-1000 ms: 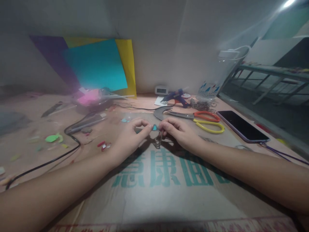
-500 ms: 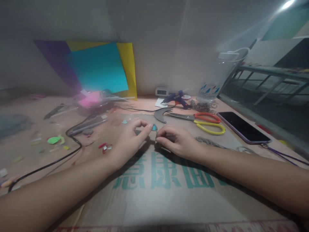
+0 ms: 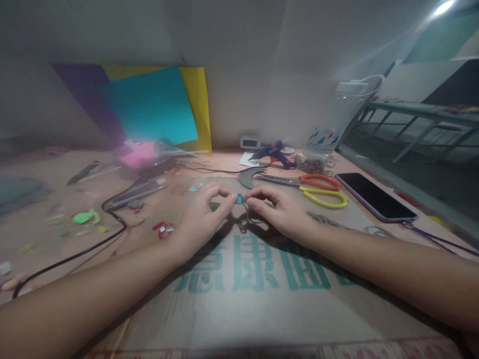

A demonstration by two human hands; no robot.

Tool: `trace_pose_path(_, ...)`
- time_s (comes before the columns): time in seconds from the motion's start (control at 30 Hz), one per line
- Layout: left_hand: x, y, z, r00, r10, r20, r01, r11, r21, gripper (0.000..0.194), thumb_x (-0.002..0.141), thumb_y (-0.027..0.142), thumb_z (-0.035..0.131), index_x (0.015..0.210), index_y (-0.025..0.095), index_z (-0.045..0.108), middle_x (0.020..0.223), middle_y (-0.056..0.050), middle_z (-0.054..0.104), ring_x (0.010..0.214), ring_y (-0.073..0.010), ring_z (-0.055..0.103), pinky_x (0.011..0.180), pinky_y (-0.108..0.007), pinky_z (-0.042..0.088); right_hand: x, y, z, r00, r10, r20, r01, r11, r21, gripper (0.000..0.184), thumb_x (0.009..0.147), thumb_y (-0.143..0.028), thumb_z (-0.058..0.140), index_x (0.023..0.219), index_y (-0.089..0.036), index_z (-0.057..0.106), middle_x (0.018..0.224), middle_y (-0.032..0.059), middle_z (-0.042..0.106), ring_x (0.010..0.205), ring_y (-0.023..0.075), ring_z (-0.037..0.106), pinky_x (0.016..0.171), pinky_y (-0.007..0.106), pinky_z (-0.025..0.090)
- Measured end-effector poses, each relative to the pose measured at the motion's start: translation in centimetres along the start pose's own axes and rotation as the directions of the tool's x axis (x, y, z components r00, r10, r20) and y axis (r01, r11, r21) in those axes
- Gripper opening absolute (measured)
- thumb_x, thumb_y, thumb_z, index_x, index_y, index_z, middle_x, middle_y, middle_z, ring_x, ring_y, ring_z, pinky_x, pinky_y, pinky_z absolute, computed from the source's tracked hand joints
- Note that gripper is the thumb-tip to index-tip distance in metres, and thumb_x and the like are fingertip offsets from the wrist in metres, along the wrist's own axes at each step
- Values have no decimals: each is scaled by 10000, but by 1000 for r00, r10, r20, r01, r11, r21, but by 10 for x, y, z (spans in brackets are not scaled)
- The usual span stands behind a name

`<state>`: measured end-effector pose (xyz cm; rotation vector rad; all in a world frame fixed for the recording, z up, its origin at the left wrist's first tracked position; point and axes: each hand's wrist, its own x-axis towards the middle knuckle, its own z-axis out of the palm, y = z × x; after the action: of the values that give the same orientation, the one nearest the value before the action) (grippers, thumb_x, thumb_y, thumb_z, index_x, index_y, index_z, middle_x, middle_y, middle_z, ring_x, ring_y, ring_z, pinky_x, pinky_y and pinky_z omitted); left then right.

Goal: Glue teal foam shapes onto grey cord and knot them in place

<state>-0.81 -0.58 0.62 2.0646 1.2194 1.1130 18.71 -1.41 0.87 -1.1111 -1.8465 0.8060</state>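
Between my hands is a small blue piece with a grey edge [image 3: 240, 198], pinched at its left end by the thumb and forefinger of my left hand [image 3: 209, 214]. My right hand [image 3: 279, 209] is closed in a pinch at the piece's right end. A thin grey cord [image 3: 244, 225] hangs from those right fingertips and curls onto the cardboard below. Exactly how cord and piece meet is too small to make out. Just behind the fingers lies a grey crescent-shaped piece [image 3: 247, 177].
Scissors [image 3: 320, 189] with orange and yellow handles lie behind my right hand, near a phone [image 3: 376, 197]. A blue glue gun [image 3: 275, 153], a small digital clock [image 3: 250, 142] and a plastic cup [image 3: 324, 139] stand behind. A black cable [image 3: 112, 214] and scraps cover the left.
My right hand has lifted slightly and come up against the blue piece's right end. The grey cord now shows hanging beneath it. My left hand has barely moved.
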Motion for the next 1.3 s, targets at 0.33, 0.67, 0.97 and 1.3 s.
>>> trace_pose_path(0.33, -1, -2, 2, 998, -19, 55, 21, 999, -38, 272, 924, 441, 538, 864, 198, 646, 899, -29, 692, 874, -202, 642, 819, -320, 494, -1, -1, 0, 980, 191, 61, -195, 978, 68, 219, 856, -398, 608, 856, -180, 627, 663, -13, 618, 520, 102, 519, 444, 213, 385)
trace_pose_path(0.67, 0, -5, 2, 996, 63, 65, -66, 997, 46, 231, 915, 398, 571, 801, 218, 658, 858, -10, 685, 885, -203, 624, 862, -337, 465, 0, 2, 0, 999, -15, 34, 17, 997, -71, 145, 860, -314, 591, 805, -188, 638, 763, 9, 677, 707, 144, 606, 668, 265, 463)
trace_pose_path(0.97, -1, -9, 2, 994, 83, 67, -87, 995, 56, 235, 919, 421, 576, 835, 226, 677, 893, -15, 701, 929, -218, 629, 878, -349, 465, 0, 2, -2, 996, -92, -13, 90, 989, -119, 101, 861, -290, 619, 833, -197, 644, 812, 8, 675, 784, 155, 614, 742, 276, 466)
trace_pose_path(1.3, -5, -7, 3, 965, 259, -47, -256, 964, 69, 180, 897, 329, 659, 1049, 235, 634, 1097, -39, 649, 1097, -201, 577, 972, -338, 445, -3, 4, -2, 970, -212, -123, 203, 976, -77, 65, 886, -252, 627, 849, -202, 646, 821, 11, 678, 776, 142, 621, 751, 275, 479)
